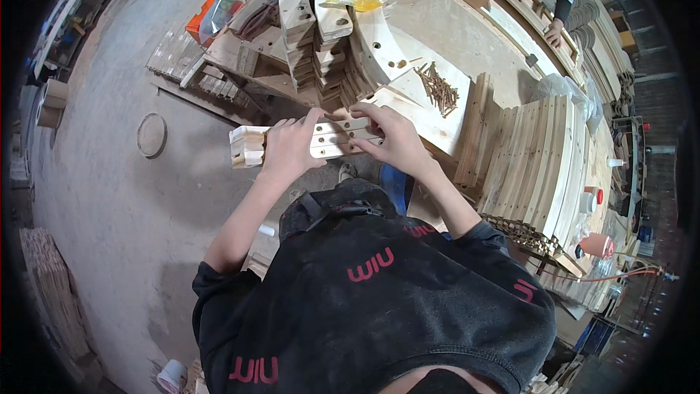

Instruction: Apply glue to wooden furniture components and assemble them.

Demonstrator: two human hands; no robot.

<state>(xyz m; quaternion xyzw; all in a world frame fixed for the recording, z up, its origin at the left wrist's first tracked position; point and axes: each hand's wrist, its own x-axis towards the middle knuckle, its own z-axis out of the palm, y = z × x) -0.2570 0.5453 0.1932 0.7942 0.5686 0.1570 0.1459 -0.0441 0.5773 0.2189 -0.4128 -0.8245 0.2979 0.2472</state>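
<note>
Both hands are on the wooden strips [334, 140], which lie side by side crosswise in front of the body, just short of the bench [477, 40]. For a steady hold, I would press evenly from both ends, so the edges sit flush and the drilled holes line up, with fingertips clear of the holes. The left hand [289, 144] is closed over the strips, fingers wrapped past the far edge. The right hand [394, 140] is partly closed near the other end, thumb and forefinger arched apart across the strips; whether its palm hides anything small, I cannot tell. Beyond, curved boards [375, 25] stand stacked, a yellow tool-like object [364, 1] on top, with loose fasteners [440, 91] heaped just beside them. Long boards [536, 160] are stacked to the right, and a co-worker's hands [554, 33] rest on a frame farther off.
</note>
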